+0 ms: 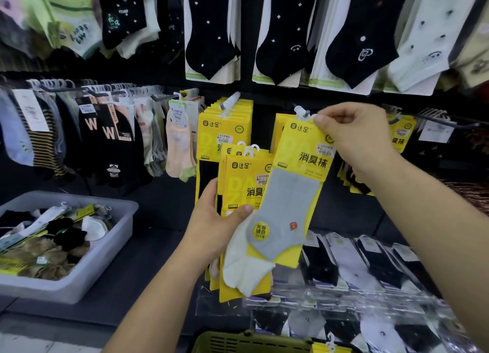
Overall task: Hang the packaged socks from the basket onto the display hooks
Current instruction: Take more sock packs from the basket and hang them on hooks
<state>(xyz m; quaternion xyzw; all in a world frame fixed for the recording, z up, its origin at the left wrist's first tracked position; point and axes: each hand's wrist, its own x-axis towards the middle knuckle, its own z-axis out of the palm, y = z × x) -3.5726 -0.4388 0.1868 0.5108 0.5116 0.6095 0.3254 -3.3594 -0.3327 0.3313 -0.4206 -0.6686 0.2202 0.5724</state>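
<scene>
Observed at 1 o'clock: right hand pinching top corner of grey sock pack, hanger tab at tip of display hook. At 7 o'clock of that pack: left hand curled round stack of yellow packs. Green basket at 6 o'clock.

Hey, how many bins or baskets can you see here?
2: a grey tub at the left, and a green basket at the bottom edge, mostly cut off.

Bright, even shop light; wide-angle bending and blur at the edges, centre fairly sharp
</scene>
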